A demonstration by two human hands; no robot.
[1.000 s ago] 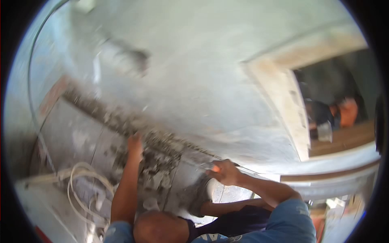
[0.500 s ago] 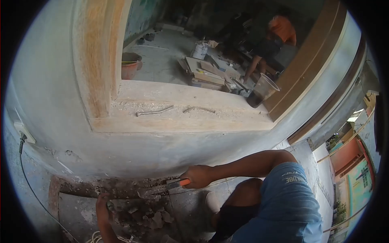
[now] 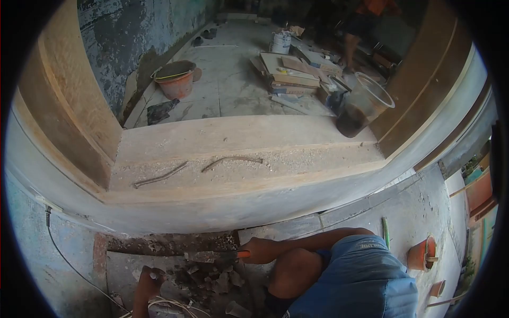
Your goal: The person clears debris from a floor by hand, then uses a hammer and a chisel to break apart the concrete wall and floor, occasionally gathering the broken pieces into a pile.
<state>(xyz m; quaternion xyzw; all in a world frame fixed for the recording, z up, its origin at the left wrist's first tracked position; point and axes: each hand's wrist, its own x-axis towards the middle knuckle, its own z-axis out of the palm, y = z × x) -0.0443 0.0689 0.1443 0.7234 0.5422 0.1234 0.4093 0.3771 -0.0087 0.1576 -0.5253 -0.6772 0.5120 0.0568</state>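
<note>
The right hand (image 3: pixel 260 250) is clamped around the orange handle of a flat tool (image 3: pixel 204 256), the handle inside the curled fingers. Its long, dull, dirt-smeared blade sticks out past the knuckles toward the left hand (image 3: pixel 150 281), over loose rubble (image 3: pixel 217 278) of jagged, flat grey chunks. The left hand's fingers are closed around a small object (image 3: pixel 154 275) with a pale, rounded end; the rest is hidden. Between the hands and the wall runs a shallow, crumbly strip of dark earth (image 3: pixel 169 244). Above, a smooth, pale sill (image 3: pixel 191 132), dusted with grit, bears two bent, thin metal rods (image 3: pixel 160 176) and a clear plastic cup (image 3: pixel 354 117) with dark contents in its bottom. Beyond it stand a round, orange-red bucket (image 3: pixel 176 85) and a stack of flat cardboard boxes (image 3: pixel 291 77).
</note>
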